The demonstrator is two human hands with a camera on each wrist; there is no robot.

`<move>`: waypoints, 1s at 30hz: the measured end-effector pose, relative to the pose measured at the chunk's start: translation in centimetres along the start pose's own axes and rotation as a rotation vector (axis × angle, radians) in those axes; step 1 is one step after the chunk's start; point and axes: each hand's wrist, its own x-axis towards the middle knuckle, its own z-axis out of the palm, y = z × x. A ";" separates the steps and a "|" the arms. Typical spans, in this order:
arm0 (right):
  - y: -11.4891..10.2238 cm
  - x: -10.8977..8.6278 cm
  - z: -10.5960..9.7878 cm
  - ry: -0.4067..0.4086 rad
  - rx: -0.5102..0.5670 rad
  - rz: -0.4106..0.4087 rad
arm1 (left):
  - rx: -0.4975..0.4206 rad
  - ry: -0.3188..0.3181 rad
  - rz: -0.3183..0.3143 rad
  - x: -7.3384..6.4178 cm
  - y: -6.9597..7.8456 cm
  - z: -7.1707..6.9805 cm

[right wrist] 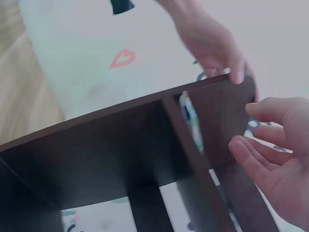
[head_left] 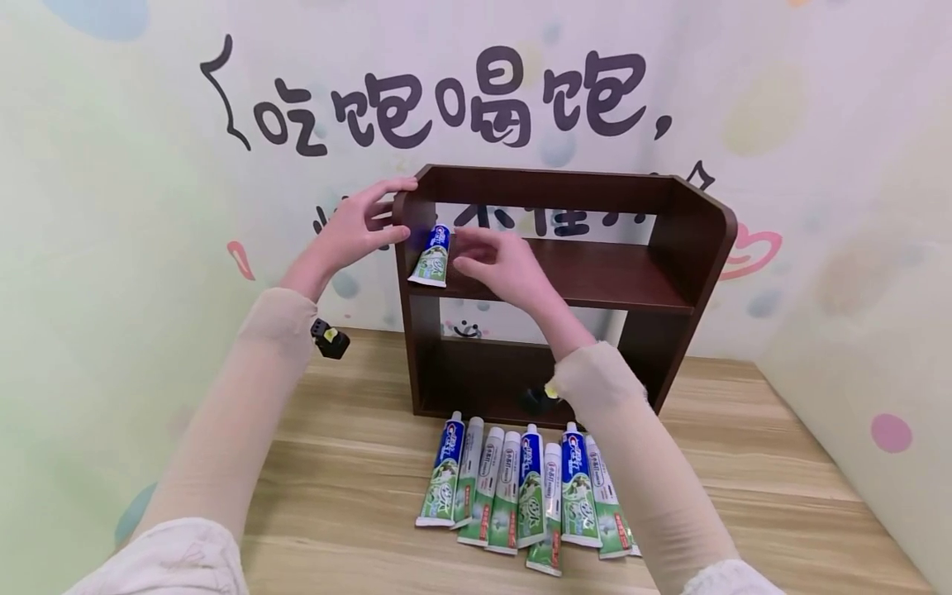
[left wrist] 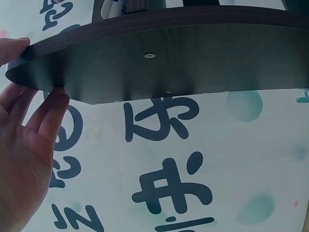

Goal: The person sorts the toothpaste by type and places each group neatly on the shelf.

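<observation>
A dark brown wooden shelf rack (head_left: 625,277) stands on the table. My left hand (head_left: 357,223) grips the upper edge of its left side panel (left wrist: 149,63), thumb on one face and fingers on the other. On the upper shelf, a blue, white and green toothpaste tube (head_left: 434,258) stands cap up, leaning by that left panel. My right hand (head_left: 506,266) is just right of the tube, its fingers loosely bent and apart with nothing between them. From the right wrist, the tube (right wrist: 193,123) shows edge-on by the panel, away from my right fingers (right wrist: 251,159).
In front of the rack, several toothpaste tubes lie in a row on the wood-grain table (head_left: 335,463), some blue and green (head_left: 444,471), others white and green (head_left: 506,496). My right forearm covers the row's right end. A patterned wall cloth (head_left: 476,49) hangs close behind.
</observation>
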 end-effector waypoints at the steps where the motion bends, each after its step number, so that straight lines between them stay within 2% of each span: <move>1: -0.2 -0.4 -0.3 0.015 0.006 -0.018 | 0.000 -0.001 0.000 0.0 0.0 0.0; 11: 0.3 -4.8 -3.0 0.134 0.021 -0.109 | 0.029 0.000 -0.006 0.0 0.2 -0.1; 22: 2.6 -8.3 -5.0 0.196 -0.017 -0.122 | 0.011 0.019 -0.017 -0.4 0.3 -0.4; 26: 3.5 -9.8 -5.3 0.236 -0.014 -0.115 | 0.002 0.027 -0.015 -0.4 0.3 -0.2; 30: 4.7 -11.6 -5.2 0.283 -0.055 -0.115 | 0.013 0.027 -0.007 -0.3 0.3 0.1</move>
